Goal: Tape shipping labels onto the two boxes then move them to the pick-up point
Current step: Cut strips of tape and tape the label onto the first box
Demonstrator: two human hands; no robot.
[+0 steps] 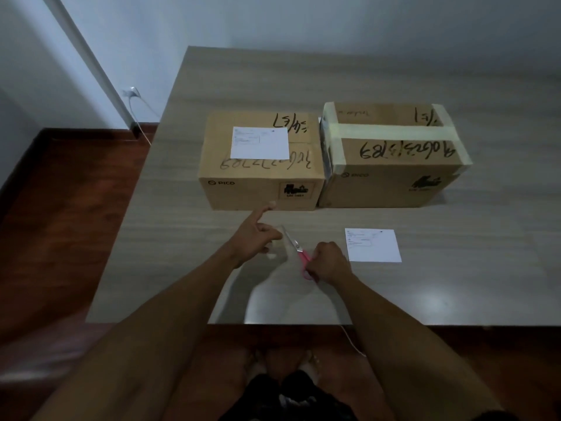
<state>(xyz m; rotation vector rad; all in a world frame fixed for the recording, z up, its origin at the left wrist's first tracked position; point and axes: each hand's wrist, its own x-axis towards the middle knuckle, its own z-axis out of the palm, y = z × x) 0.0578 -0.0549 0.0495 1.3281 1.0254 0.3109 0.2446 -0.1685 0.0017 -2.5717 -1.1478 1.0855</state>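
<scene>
— Cutting seems to be the step here: the right hand (329, 262) is curled round the pink-handled metal scissors (299, 253), blades aimed up-left at a clear strip of tape (277, 247), hard to make out, pinched in the left hand (253, 241), whose forefinger sticks out

— Why is one white paper shipping label (260, 143) lying on the left brown cardboard box (261, 161)?

— Probably positioned for taping; no tape shows on it. The second white label (372, 245) waits on the grey wood-grain table (455, 284), lower right of centre, likely for the right tape-banded cardboard box (391, 156), which stands just beside the first at mid-frame
</scene>
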